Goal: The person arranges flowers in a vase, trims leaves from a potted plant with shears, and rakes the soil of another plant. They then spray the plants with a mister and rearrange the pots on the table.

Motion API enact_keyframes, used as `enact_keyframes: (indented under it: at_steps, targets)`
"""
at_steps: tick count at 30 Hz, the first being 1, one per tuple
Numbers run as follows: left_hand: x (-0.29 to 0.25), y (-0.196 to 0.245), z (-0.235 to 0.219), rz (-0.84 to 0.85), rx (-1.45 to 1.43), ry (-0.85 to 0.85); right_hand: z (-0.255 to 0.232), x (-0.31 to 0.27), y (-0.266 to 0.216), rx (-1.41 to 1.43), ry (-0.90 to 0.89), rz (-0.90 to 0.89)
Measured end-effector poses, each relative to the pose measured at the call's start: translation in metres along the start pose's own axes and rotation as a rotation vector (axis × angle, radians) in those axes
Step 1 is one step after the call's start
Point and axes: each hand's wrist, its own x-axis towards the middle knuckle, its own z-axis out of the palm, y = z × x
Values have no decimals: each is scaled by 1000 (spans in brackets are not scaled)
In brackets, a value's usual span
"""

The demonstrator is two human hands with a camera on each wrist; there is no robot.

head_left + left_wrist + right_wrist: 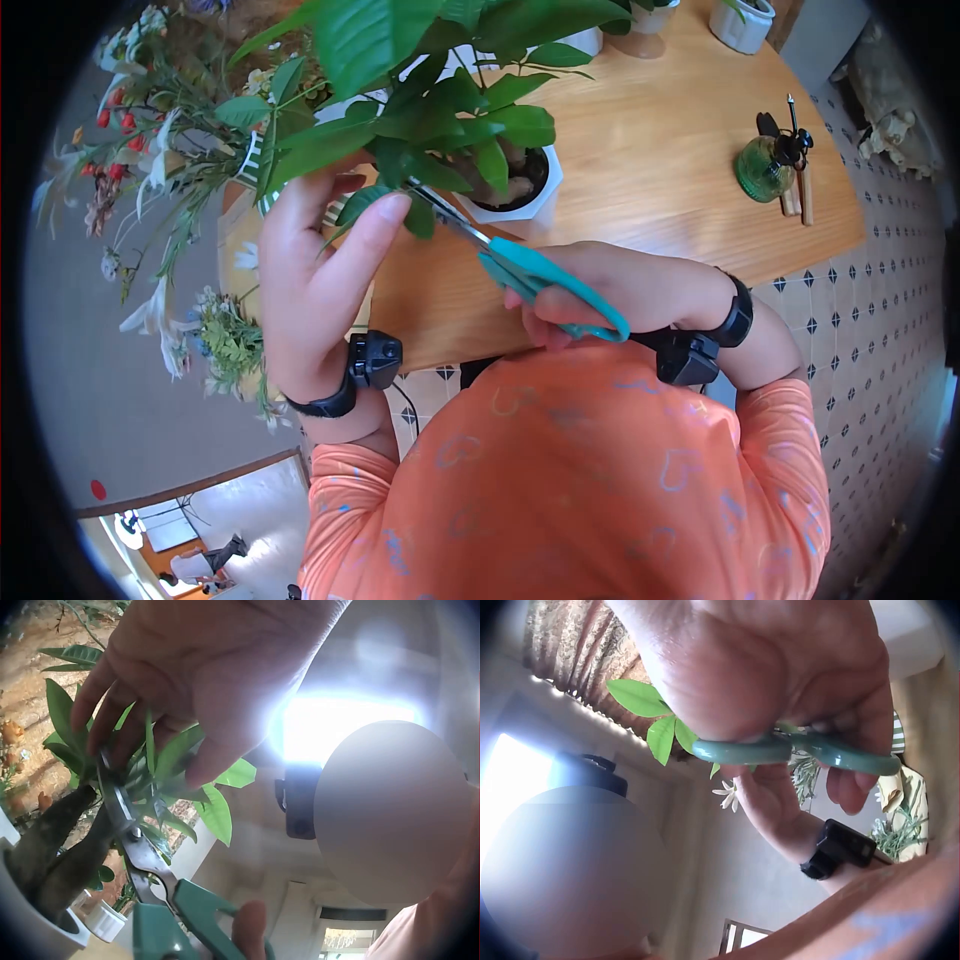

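A leafy potted plant [430,125] with thick brown trunks [64,847] stands in a white angular pot [545,205]. My right hand [590,290] grips the teal handles of pruning scissors [535,275], with fingers through the loops in the right wrist view. The scissors' metal blades point up into the foliage, beside the trunks and close to my left fingertips. My left hand [315,260] reaches into the lower leaves [169,757], holding some between thumb and curled fingers. Leaves partly hide its fingertips and the blade tips.
Artificial flowers [150,180] crowd the left side near a striped wrap. On the wooden table [640,150], a green glass spray bottle [765,170] stands at the right beside wooden-handled tools [806,195]. A white pot [742,25] sits at the far edge.
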Motion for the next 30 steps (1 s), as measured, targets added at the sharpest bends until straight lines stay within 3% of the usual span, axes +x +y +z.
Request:
enact_keyframes:
  at_steps: [3, 5, 7, 9, 10, 12, 15, 18, 20, 24, 25, 27, 29, 30]
  targets:
    - [1, -6, 0, 17, -139, -6, 3, 12, 5, -52, 53, -86]
    - [0, -12, 0, 26, -199, 30, 3, 22, 13, -231, 119, -126]
    - [-2, -13, -3, 30, -260, 62, 8, 34, 26, -160, 145, -123]
    - [-2, -12, -9, 165, 205, 146, 11, 38, 34, -86, 169, -120]
    - [-3, -14, -10, 167, 204, 149, 11, 39, 35, -103, 154, -142]
    - [-4, -18, -15, 316, 89, 276, 10, 39, 34, -137, 129, -163]
    - [-8, -21, -20, 404, -26, 297, 15, 40, 35, -198, 167, -272]
    - [-14, -33, -15, 302, -156, 242, 18, 54, 36, -149, 281, -234]
    - [-16, -35, -11, 237, -248, 219, 14, 67, 46, -252, 343, -355]
    - [-25, -35, -8, 363, -393, 341, 17, 71, 44, -258, 359, -280]
    - [-29, -35, -12, 364, -393, 340, 14, 69, 41, -275, 307, -203]
    - [-40, -36, -26, 373, -459, 56, 7, 62, 38, -292, 260, -134]
    - [-43, -32, -27, 316, -392, 30, -2, 42, 42, -628, 225, -160]
    - [-44, -31, -27, 255, -326, 13, -8, 26, 37, -719, 162, -92]
